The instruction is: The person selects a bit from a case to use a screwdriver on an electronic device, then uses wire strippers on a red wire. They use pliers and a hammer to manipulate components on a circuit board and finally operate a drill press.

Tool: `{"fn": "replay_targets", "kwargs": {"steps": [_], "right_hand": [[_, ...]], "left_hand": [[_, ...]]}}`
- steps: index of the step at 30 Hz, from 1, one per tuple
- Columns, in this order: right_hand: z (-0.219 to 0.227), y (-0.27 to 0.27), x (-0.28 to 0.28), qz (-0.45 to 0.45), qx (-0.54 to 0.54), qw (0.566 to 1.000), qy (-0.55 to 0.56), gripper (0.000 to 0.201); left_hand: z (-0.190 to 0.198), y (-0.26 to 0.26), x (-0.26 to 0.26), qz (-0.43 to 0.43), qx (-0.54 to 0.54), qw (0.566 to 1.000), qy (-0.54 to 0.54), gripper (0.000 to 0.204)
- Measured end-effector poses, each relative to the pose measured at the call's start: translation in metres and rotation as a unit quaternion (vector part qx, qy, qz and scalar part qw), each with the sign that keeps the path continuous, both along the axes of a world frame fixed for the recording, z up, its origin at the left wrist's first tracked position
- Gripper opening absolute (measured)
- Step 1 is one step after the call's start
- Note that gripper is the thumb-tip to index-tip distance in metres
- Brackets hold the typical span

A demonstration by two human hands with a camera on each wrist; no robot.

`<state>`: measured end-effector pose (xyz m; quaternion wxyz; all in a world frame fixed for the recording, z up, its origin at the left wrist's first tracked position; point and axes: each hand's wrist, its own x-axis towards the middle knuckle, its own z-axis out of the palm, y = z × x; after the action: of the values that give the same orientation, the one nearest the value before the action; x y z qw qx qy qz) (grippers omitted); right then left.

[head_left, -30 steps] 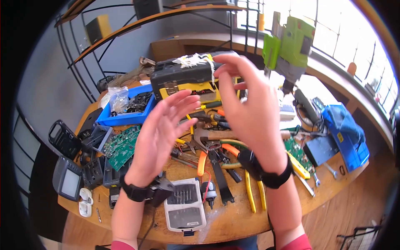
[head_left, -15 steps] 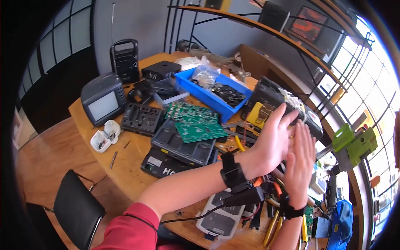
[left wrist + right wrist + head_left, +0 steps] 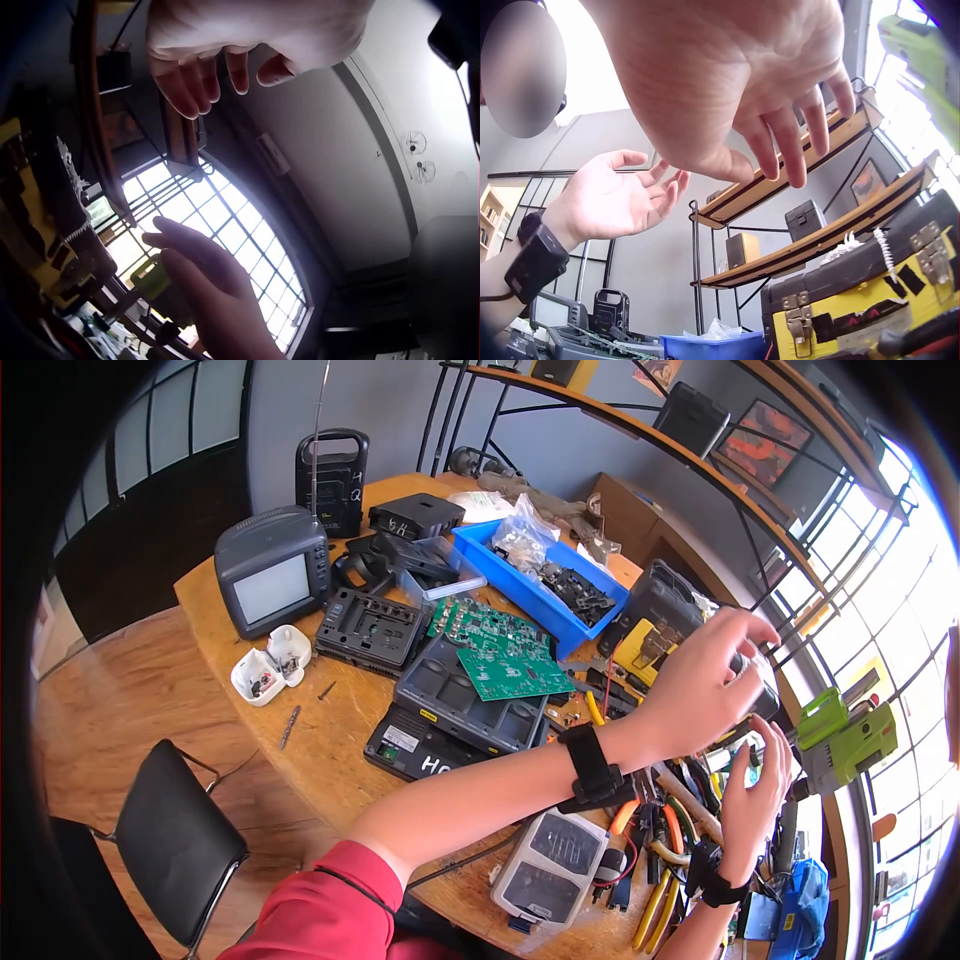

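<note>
My left hand (image 3: 700, 685) is raised over the right part of the workbench, its fingers loosely bent and nothing in them. Just below and to the right of it in the head view, my right hand (image 3: 757, 785) is also raised, fingers relaxed and holding nothing. The right wrist view shows the left hand (image 3: 611, 199) apart from the right hand (image 3: 727, 97), with air between them. Behind the hands stands a black and yellow toolbox (image 3: 855, 304). Pliers with yellow handles (image 3: 655, 910) lie below the right hand among other tools.
A green circuit board (image 3: 510, 660) lies on black equipment cases. Beyond it sits a blue bin (image 3: 540, 605) of parts. A small television (image 3: 270, 575), an open white case (image 3: 270, 670) and a bit box (image 3: 550, 870) stand on the bench. A green power tool (image 3: 845, 745) is at right.
The view first swung left over the bench, then shifted slightly. The hands came together, palms close, half a second ago; now they are apart again with fingers bent.
</note>
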<state>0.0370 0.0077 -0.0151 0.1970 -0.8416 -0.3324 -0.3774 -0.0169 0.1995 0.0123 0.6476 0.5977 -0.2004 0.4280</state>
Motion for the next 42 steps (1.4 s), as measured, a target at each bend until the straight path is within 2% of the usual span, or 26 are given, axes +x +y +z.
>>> {"fn": "replay_targets", "kwargs": {"steps": [1, 3, 5, 7, 11, 15, 17, 19, 23, 24, 25, 28, 37, 42], "right_hand": [[-0.002, 0.001, -0.001, 0.002, -0.002, 1.000, -0.006, 0.034], [-0.012, -0.001, 0.002, 0.004, 0.011, 1.000, 0.011, 0.035], [-0.019, -0.004, 0.001, 0.019, 0.017, 0.999, 0.030, 0.036], [-0.024, -0.007, -0.007, 0.000, 0.016, 0.999, 0.045, 0.036], [-0.039, -0.024, -0.014, 0.019, 0.044, 0.995, 0.092, 0.031], [-0.060, -0.043, -0.007, 0.005, 0.084, 0.984, 0.156, 0.029], [-0.064, -0.047, -0.005, 0.006, 0.099, 0.981, 0.169, 0.029], [-0.061, -0.044, -0.013, 0.007, 0.119, 0.977, 0.177, 0.029], [-0.064, -0.038, -0.023, -0.004, 0.095, 0.989, 0.113, 0.031], [-0.064, -0.035, -0.025, -0.001, 0.090, 0.990, 0.105, 0.031], [-0.065, -0.031, -0.027, 0.002, 0.085, 0.992, 0.096, 0.032], [-0.070, -0.026, -0.030, 0.018, 0.077, 0.993, 0.090, 0.033], [-0.073, -0.022, -0.036, 0.038, 0.087, 0.991, 0.096, 0.034], [-0.075, -0.025, -0.033, 0.038, 0.088, 0.992, 0.086, 0.033]], "left_hand": [[-0.005, 0.001, 0.005, 0.084, 0.081, 0.993, -0.010, 0.028], [-0.009, -0.004, 0.005, 0.123, 0.145, 0.981, -0.046, 0.026], [-0.012, -0.008, 0.004, 0.090, 0.141, 0.985, -0.040, 0.024], [-0.017, -0.010, 0.005, 0.120, 0.191, 0.974, -0.033, 0.023], [-0.034, 0.003, 0.015, 0.162, 0.249, 0.955, -0.008, 0.023], [-0.062, 0.037, 0.012, 0.189, 0.308, 0.915, 0.182, 0.021], [-0.067, 0.059, 0.002, 0.237, 0.358, 0.864, 0.263, 0.020], [-0.068, 0.069, -0.014, 0.320, 0.341, 0.847, 0.254, 0.018], [-0.090, 0.081, -0.018, 0.380, 0.374, 0.822, 0.200, 0.015], [-0.095, 0.083, -0.017, 0.374, 0.382, 0.818, 0.213, 0.017], [-0.097, 0.085, -0.017, 0.357, 0.360, 0.831, 0.229, 0.018], [-0.093, 0.086, -0.019, 0.382, 0.359, 0.828, 0.199, 0.017], [-0.091, 0.056, -0.028, 0.280, 0.420, 0.840, 0.198, 0.017], [-0.093, 0.064, -0.028, 0.288, 0.416, 0.835, 0.219, 0.016]]}}
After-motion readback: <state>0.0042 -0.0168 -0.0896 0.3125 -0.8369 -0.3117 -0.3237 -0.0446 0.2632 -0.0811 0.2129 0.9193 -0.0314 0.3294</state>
